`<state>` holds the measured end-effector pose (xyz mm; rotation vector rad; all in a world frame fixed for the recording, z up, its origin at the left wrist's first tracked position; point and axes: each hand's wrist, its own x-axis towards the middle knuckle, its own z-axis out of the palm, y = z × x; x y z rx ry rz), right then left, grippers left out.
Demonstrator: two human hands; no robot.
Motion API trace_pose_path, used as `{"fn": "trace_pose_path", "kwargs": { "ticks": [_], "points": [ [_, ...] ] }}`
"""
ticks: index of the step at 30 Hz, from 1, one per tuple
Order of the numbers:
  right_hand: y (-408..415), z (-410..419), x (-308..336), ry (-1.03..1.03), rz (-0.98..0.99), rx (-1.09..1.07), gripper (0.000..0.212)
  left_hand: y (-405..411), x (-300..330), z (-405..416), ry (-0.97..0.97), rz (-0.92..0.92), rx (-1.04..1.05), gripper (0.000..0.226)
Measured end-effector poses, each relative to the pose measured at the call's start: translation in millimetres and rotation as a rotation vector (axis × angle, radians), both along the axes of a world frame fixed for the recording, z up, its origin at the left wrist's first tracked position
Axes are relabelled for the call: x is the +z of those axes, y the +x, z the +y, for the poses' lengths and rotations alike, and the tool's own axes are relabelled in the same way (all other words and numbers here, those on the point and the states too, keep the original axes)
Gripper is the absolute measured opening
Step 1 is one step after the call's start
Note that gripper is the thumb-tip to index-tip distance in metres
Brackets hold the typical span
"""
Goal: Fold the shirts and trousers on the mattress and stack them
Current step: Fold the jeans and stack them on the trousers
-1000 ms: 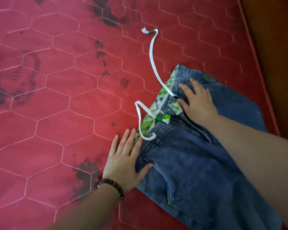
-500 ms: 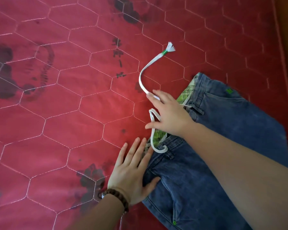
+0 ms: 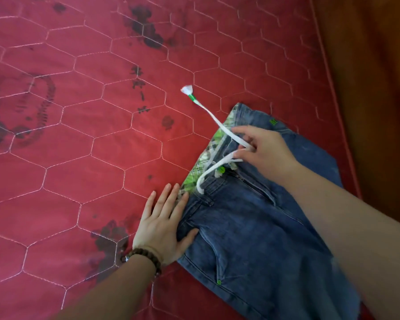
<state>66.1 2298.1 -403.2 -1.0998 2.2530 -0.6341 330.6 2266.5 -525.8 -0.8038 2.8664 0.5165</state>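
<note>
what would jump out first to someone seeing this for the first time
The blue jeans lie spread at the lower right of a red mattress quilted in hexagons and marked with dark stains. A white drawstring runs from the waistband up and left to a frayed, green-banded tip, and the right hand pinches it over the waistband. The left hand, with a beaded bracelet at the wrist, presses flat on the jeans' left edge.

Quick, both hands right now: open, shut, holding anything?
Left hand: open, pressed flat on the jeans.
Right hand: pinching the white drawstring.
</note>
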Motion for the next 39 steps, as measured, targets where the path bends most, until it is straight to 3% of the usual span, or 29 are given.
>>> {"fn": "trace_pose_path", "kwargs": {
  "ticks": [3,6,14,21,25,29,39],
  "points": [
    [-19,44,24,0.178,0.151,0.065,0.061,-1,2,0,-0.007,-0.017,0.004,0.082],
    [-30,86,33,0.256,0.277,0.026,0.054,-2,2,0,-0.036,-0.022,0.006,0.083],
    [-33,162,13,0.298,0.311,-0.492,0.006,-2,1,2,-0.058,-0.022,0.012,0.084],
    [-29,147,2,0.273,0.070,-0.424,0.023,-2,3,2,-0.045,-0.037,0.004,0.084],
    [-40,98,-7,0.249,0.195,-0.232,0.047,-2,2,1,-0.020,-0.034,0.002,0.083],
    [-64,31,-20,0.251,0.259,-0.083,0.051,-2,0,1,-0.008,-0.006,-0.005,0.083],
    [-99,-75,-67,0.501,0.357,0.103,0.086,0,-14,2,-0.007,0.063,0.001,0.085]
  ]
}}
